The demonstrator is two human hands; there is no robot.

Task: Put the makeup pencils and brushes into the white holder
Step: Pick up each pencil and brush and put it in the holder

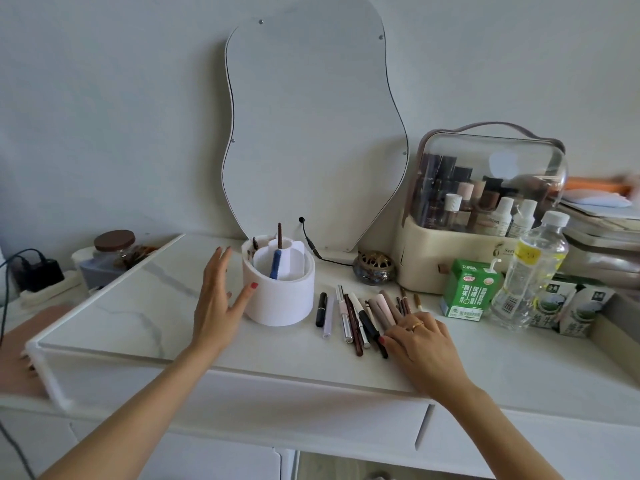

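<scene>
The white round holder (282,299) stands on the marble table top, with a blue-handled tool, a brown pencil and a small brush standing in its compartments. My left hand (216,299) is open beside its left wall, the thumb touching the side. Several makeup pencils and brushes (353,315) lie in a row on the table to the right of the holder. My right hand (419,341) rests flat on the right end of that row, fingers spread over the pencils, a gold ring on one finger. It grips nothing that I can see.
A wavy mirror (311,126) leans on the wall behind the holder. At right stand a clear-lidded cosmetics case (485,216), a green carton (469,289), a water bottle (530,271) and a small brass burner (374,268). A jar (116,251) sits far left.
</scene>
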